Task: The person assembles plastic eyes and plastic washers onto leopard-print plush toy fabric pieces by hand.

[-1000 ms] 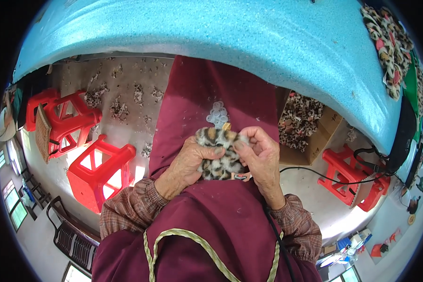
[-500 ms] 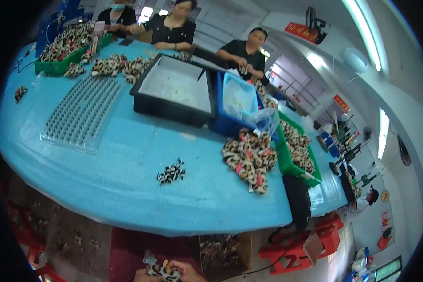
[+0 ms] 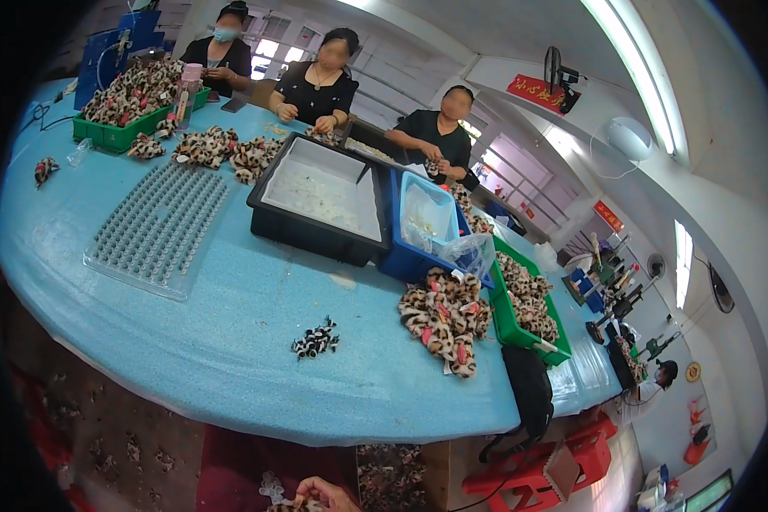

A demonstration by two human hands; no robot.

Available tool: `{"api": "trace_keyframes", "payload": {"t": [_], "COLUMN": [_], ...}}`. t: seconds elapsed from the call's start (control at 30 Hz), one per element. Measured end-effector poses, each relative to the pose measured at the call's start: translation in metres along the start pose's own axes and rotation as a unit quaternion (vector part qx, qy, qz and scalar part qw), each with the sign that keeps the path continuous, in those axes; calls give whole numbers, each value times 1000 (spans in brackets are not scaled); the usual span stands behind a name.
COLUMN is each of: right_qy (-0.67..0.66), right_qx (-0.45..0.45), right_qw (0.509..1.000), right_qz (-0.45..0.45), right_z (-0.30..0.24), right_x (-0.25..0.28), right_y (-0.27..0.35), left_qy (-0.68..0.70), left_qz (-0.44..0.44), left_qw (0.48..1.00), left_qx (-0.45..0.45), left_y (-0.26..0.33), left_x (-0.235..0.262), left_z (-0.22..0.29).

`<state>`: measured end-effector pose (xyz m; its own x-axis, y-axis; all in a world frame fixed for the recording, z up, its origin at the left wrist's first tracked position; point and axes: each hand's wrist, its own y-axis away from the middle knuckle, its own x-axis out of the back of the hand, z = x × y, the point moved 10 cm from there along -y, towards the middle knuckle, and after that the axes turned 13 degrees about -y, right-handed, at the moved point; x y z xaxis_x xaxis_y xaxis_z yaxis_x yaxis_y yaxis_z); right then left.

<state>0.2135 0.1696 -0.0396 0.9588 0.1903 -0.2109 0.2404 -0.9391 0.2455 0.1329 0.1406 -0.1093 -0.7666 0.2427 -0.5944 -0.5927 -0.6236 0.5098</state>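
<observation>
At the very bottom edge, my right hand [image 3: 326, 494] grips a small leopard-print plush piece [image 3: 288, 506] over my dark red apron [image 3: 239, 469]. Only the fingers show. My left hand is cut off below the frame. On the blue table [image 3: 230, 341] ahead lies a small black-and-white spotted plush piece [image 3: 316, 339]. To its right is a heap of leopard-print plush toys [image 3: 445, 317].
A clear studded tray [image 3: 158, 226] lies at left, a black bin [image 3: 316, 200] and a blue bin [image 3: 427, 226] in the middle, and green crates of plush [image 3: 525, 307] [image 3: 132, 102] at right and far left. Three people work across the table. Red stools [image 3: 563, 465] stand under the right end.
The view has swung up from my lap and the hands working the plush piece to the table top. My hands have dropped to the bottom edge.
</observation>
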Motion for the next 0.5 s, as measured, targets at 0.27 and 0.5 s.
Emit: {"api": "trace_keyframes", "payload": {"t": [0.27,0.5], "right_qy": [-113,-143], "right_qx": [-37,11], "right_qw": [991,989], "right_qz": [-56,41], "right_z": [39,53], "right_x": [5,34], "right_y": [4,-9], "left_qy": [13,139], "left_qz": [-37,-34], "left_qw": [999,987], "left_qx": [3,77], "left_y": [3,7], "left_x": [-20,-11], "left_z": [6,-10]}}
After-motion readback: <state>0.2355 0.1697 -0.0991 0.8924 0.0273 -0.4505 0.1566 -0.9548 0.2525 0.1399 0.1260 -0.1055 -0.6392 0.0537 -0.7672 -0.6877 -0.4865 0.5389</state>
